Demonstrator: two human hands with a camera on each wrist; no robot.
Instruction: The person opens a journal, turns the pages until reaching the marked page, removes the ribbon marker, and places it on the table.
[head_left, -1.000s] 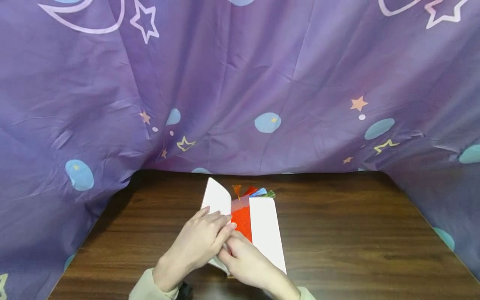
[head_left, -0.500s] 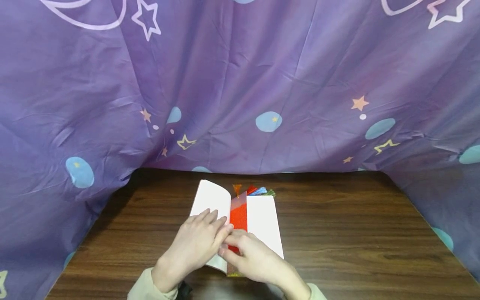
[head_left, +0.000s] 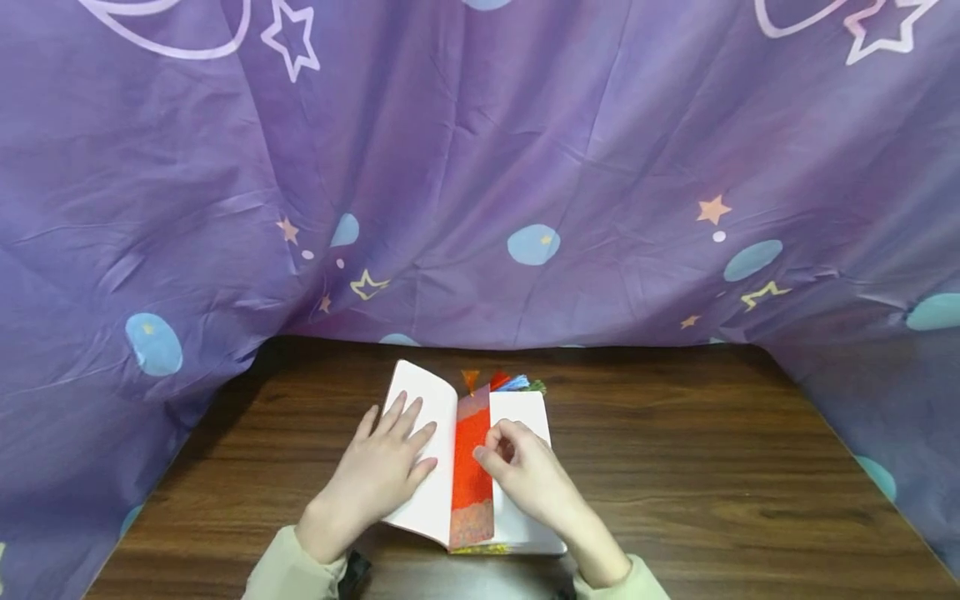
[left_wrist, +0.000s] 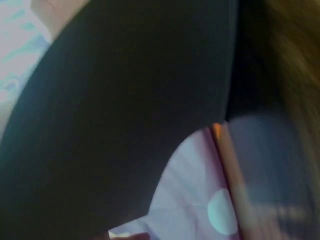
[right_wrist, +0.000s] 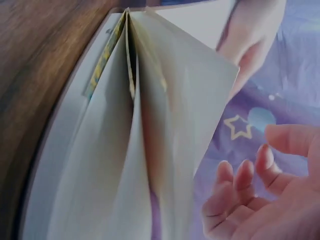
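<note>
A notebook with blank white pages (head_left: 521, 412) lies spread on the table. Along its fold is a red bookmark (head_left: 471, 458) with pinkish patterned ends. An orange tassel (head_left: 470, 380) shows at its top. My left hand (head_left: 378, 467) rests on the left page with its fingers spread. Above the right page, beside the bookmark's right edge, is my right hand (head_left: 525, 467), fingers loosely bent. In the right wrist view several leaves (right_wrist: 140, 135) fan apart, and the right hand's fingers stand clear of them, holding nothing. A dark shape fills most of the left wrist view.
Red, blue and green tassels (head_left: 517, 383) stick out past the notebook's top edge. The brown wooden table (head_left: 675, 467) extends on both sides. A purple curtain (head_left: 480, 167) with stars hangs behind and at the sides.
The right hand has moved up and right off the fold, uncovering more of the bookmark. The left hand has spread its fingers on the left page, which leans further left.
</note>
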